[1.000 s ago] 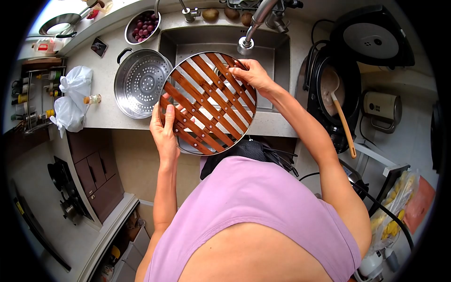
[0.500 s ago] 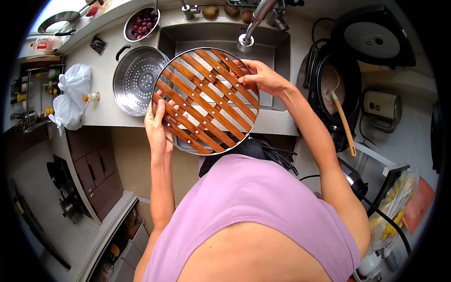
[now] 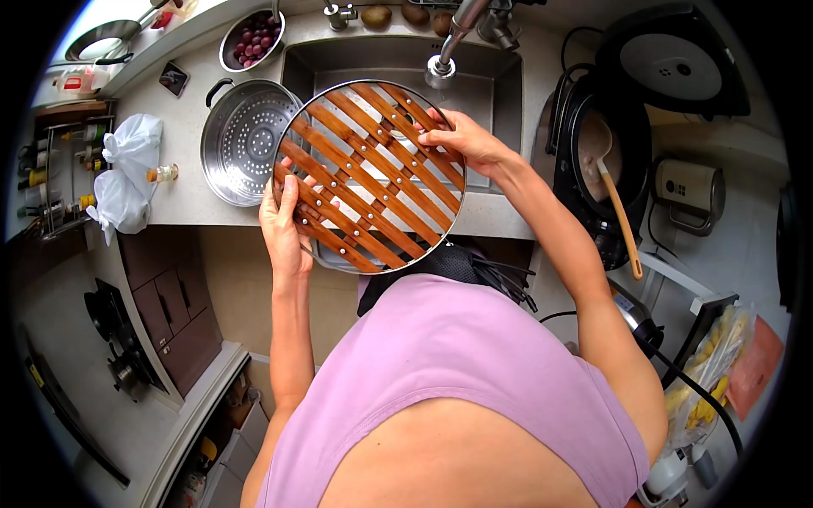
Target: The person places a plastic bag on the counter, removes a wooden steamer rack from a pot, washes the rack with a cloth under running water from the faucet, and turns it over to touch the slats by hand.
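Note:
Both hands hold a round wooden-slatted steamer rack (image 3: 370, 176), tilted in front of my body over the sink's front edge. Brown slats cross it on a diagonal, with studs at the crossings and a thin metal rim. My left hand (image 3: 284, 212) grips the left rim, thumb on top and some fingertips visible through the gaps. At the upper right rim, my right hand (image 3: 461, 140) is closed with its thumb over the slats. A shiny edge shows under the rack's lower left; I cannot tell what it belongs to. Left of the rack stands a perforated metal steamer pot (image 3: 246, 140).
Behind the rack lies a steel sink (image 3: 495, 93) under a faucet (image 3: 442, 72). A bowl of grapes (image 3: 256, 42), a phone (image 3: 174, 79), white bags (image 3: 131, 173) and a small corked bottle (image 3: 163, 173) sit leftward. An open cooker (image 3: 584, 216) with a ladle (image 3: 622, 212) stands right.
The rack and both hands have shifted very slightly up and left in view, along with the surroundings. The grip of both hands stays the same.

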`<state>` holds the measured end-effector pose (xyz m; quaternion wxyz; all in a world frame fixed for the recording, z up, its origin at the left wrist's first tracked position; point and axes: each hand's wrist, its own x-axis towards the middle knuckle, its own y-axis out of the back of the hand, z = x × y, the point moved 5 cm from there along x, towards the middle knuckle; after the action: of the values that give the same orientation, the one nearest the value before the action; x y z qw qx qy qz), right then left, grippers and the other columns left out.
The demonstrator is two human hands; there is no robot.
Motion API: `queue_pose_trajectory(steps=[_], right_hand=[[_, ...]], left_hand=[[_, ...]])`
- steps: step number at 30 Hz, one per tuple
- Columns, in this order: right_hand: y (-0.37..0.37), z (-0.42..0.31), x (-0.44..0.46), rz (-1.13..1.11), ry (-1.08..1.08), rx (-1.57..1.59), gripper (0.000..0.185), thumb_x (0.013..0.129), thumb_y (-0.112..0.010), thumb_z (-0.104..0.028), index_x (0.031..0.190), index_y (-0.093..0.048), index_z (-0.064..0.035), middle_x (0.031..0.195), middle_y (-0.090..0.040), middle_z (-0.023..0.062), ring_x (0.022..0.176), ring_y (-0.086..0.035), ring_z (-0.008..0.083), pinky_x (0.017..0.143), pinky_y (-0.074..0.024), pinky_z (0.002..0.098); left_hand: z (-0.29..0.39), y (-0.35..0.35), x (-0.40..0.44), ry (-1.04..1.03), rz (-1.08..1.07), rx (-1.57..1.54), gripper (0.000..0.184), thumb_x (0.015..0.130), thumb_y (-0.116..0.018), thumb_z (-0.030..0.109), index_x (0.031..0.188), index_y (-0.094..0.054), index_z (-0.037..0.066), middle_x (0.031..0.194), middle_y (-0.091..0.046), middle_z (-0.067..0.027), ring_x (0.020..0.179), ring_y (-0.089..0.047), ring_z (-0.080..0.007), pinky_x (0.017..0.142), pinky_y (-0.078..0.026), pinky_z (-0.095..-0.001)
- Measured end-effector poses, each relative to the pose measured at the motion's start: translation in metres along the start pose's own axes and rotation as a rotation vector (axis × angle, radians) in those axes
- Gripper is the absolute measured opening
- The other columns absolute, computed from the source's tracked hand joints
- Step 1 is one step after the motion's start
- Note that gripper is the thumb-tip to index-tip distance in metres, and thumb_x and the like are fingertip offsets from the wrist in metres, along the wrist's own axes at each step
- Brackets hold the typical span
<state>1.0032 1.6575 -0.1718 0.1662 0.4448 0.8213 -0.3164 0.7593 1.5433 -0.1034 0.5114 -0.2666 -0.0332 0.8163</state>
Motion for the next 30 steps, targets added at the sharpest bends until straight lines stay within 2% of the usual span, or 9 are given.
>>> queue_pose_trajectory(steps=[3, 5, 11, 13, 17, 20, 21, 26, 30], right_hand=[[0.005, 0.011, 0.013, 0.088, -0.034, -0.087, 0.045, 0.078, -0.076, -0.026, 0.112, -0.053, -0.0078, 0.101, -0.058, 0.0, 0.09, -0.056, 0.0075, 0.071, -0.0477, 0.0237], [0.003, 0.014, 0.016, 0.092, -0.036, -0.097, 0.039, 0.079, -0.076, -0.028, 0.106, -0.054, -0.0104, 0.096, -0.059, -0.0023, 0.086, -0.055, 0.0055, 0.069, -0.0475, 0.0227], [-0.001, 0.015, 0.013, 0.119, 0.055, -0.101, 0.032, 0.081, -0.075, -0.033, 0.097, -0.057, -0.0115, 0.088, -0.059, -0.0024, 0.081, -0.055, 0.0054, 0.067, -0.0457, 0.0229], [-0.001, 0.016, 0.013, 0.034, 0.048, -0.074, 0.04, 0.079, -0.075, -0.032, 0.104, -0.057, -0.0056, 0.091, -0.061, 0.0017, 0.088, -0.057, 0.0095, 0.077, -0.0469, 0.0257], [0.003, 0.02, 0.018, 0.137, -0.039, -0.298, 0.045, 0.083, -0.071, -0.033, 0.114, -0.052, -0.0072, 0.098, -0.058, 0.0001, 0.089, -0.056, 0.01, 0.077, -0.0475, 0.0278], [0.001, 0.007, 0.007, 0.05, 0.154, -0.036, 0.062, 0.085, -0.07, -0.029, 0.132, -0.042, -0.0014, 0.11, -0.055, 0.008, 0.099, -0.056, 0.0133, 0.088, -0.0465, 0.029], [0.005, 0.003, 0.003, 0.099, 0.212, 0.047, 0.052, 0.088, -0.064, -0.026, 0.131, -0.044, -0.0054, 0.109, -0.054, 0.0055, 0.099, -0.057, 0.0144, 0.089, -0.0473, 0.0322], [0.074, 0.002, 0.002, 0.438, 0.378, 0.169, 0.014, 0.089, -0.053, -0.019, 0.082, -0.061, -0.01, 0.083, -0.058, 0.0005, 0.089, -0.061, 0.013, 0.084, -0.0499, 0.0343], [0.108, 0.001, 0.017, 0.582, 0.479, -0.358, 0.014, 0.087, -0.062, -0.02, 0.085, -0.064, -0.0063, 0.085, -0.068, 0.002, 0.08, -0.066, 0.012, 0.076, -0.0505, 0.0251]], left_hand=[[0.002, -0.008, -0.005, -0.043, 0.003, 0.043, 0.033, 0.097, -0.052, 0.016, 0.127, -0.049, 0.003, 0.099, -0.062, -0.0105, 0.089, -0.064, -0.0146, 0.067, -0.061, -0.0352], [0.002, -0.01, -0.007, -0.087, -0.009, 0.111, 0.033, 0.099, -0.049, 0.018, 0.129, -0.046, 0.006, 0.109, -0.063, -0.0196, 0.095, -0.066, -0.0205, 0.07, -0.061, -0.0353], [-0.001, -0.003, -0.006, -0.099, 0.002, 0.105, 0.033, 0.099, -0.05, 0.018, 0.129, -0.047, 0.005, 0.109, -0.063, -0.0195, 0.095, -0.066, -0.0199, 0.069, -0.061, -0.0362], [-0.003, 0.0, -0.006, -0.101, 0.008, 0.124, 0.033, 0.098, -0.05, 0.018, 0.129, -0.047, 0.006, 0.108, -0.063, -0.0193, 0.095, -0.066, -0.0199, 0.069, -0.061, -0.0362], [-0.004, -0.004, -0.004, -0.084, 0.014, 0.113, 0.032, 0.098, -0.051, 0.018, 0.128, -0.048, 0.006, 0.108, -0.064, -0.0189, 0.094, -0.066, -0.0197, 0.068, -0.061, -0.0363], [-0.006, 0.001, 0.003, -0.072, 0.017, 0.044, 0.033, 0.098, -0.052, 0.017, 0.128, -0.048, 0.004, 0.107, -0.062, -0.0158, 0.094, -0.065, -0.0188, 0.069, -0.061, -0.0354], [-0.007, 0.004, 0.005, -0.069, 0.022, -0.017, 0.033, 0.097, -0.052, 0.015, 0.127, -0.048, 0.001, 0.106, -0.06, -0.0127, 0.094, -0.063, -0.017, 0.07, -0.061, -0.0343], [-0.01, 0.024, 0.017, -0.03, 0.032, -0.095, 0.039, 0.097, -0.052, 0.017, 0.131, -0.042, 0.002, 0.118, -0.056, -0.017, 0.109, -0.06, -0.0258, 0.076, -0.06, -0.0386], [-0.01, 0.032, 0.022, -0.036, 0.049, -0.132, 0.039, 0.097, -0.052, 0.017, 0.132, -0.042, 0.002, 0.119, -0.055, -0.0174, 0.11, -0.059, -0.0259, 0.077, -0.06, -0.0405]])
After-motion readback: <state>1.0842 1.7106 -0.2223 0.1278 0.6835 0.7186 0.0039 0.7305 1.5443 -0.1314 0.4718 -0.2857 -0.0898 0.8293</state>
